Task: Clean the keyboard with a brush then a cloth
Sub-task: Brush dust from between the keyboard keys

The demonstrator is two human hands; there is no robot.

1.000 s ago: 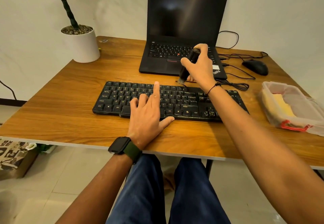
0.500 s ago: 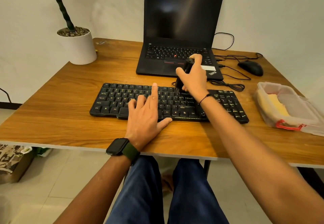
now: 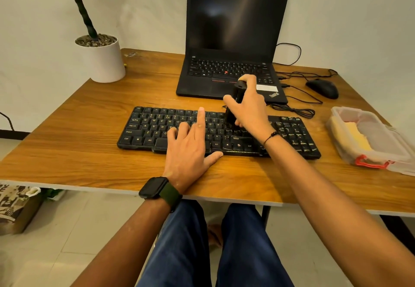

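Observation:
A black keyboard (image 3: 155, 127) lies across the middle of the wooden table (image 3: 89, 161). My left hand (image 3: 190, 145) rests flat on its lower middle keys, fingers straight and spread, thumb on the table. My right hand (image 3: 251, 107) grips a black brush (image 3: 234, 105) upright, its lower end down on the keys right of centre; the bristles are hidden. A yellow cloth (image 3: 357, 136) lies inside a clear plastic box (image 3: 381, 152) at the right.
An open black laptop (image 3: 231, 46) stands behind the keyboard. A black mouse (image 3: 323, 88) and loose cables (image 3: 294, 109) lie at the back right. A white plant pot (image 3: 101, 60) stands at the back left corner. A printed bag (image 3: 13, 206) sits on the floor, left.
My right hand has brought the brush from behind the keyboard's far edge down onto the keys right of centre. My left hand has stayed flat on the keys.

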